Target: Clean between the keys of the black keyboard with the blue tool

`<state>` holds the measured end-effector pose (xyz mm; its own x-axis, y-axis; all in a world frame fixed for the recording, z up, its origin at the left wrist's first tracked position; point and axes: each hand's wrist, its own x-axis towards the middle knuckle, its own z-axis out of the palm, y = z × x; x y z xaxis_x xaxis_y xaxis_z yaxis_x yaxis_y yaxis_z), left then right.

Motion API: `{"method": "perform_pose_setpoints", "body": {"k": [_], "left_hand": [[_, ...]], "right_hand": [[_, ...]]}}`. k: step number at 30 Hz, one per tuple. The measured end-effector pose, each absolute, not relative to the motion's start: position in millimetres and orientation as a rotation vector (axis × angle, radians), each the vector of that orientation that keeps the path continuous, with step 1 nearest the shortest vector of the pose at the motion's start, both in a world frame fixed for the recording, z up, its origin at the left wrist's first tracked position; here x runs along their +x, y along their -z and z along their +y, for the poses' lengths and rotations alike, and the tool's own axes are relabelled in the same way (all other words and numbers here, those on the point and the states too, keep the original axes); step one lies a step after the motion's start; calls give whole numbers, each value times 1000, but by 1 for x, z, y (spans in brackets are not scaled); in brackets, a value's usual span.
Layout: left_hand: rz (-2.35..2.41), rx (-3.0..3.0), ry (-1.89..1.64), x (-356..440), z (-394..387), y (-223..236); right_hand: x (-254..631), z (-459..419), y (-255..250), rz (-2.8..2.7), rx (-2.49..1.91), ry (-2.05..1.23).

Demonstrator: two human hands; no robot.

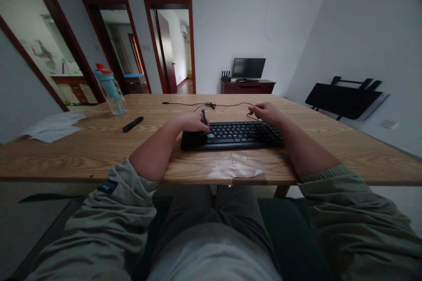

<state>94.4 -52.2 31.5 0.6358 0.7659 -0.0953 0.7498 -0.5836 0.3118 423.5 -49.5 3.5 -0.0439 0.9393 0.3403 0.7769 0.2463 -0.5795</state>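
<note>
A black keyboard (231,142) lies on the wooden table in front of me. My left hand (194,122) is closed around a slim blue-handled brush (204,117), held upright. Its pale lower end meets the keys on the keyboard's left half. Over the keyboard's back right edge is my right hand (265,112), its fingers curled together. What those fingers hold, if anything, I cannot make out. A thin black cable (231,105) runs behind the keyboard, with a bundled coil in its middle, and passes close to my right fingertips.
On the table's left are a clear bottle (114,94) with a red and blue lid, a black pen-like object (132,124) and white tissues (54,127). Peeling clear tape (231,167) covers part of the table's front edge. A monitor (249,68) stands on a far cabinet.
</note>
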Motion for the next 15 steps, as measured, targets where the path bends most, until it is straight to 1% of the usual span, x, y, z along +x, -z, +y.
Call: {"method": "perform_pose_setpoints", "body": {"k": [6, 10, 12, 15], "left_hand": [[1260, 2475, -44, 21, -43, -30], [1372, 2429, 31, -7, -36, -29], [1464, 2411, -39, -9, -35, -30], [1539, 2455, -341, 8, -35, -31]], "right_hand": [[424, -49, -3, -1855, -1592, -326], [424, -48, -3, -1869, -1601, -326], [424, -48, -4, -1861, -1628, -321], [422, -49, -5, -1868, -1626, -304]]}}
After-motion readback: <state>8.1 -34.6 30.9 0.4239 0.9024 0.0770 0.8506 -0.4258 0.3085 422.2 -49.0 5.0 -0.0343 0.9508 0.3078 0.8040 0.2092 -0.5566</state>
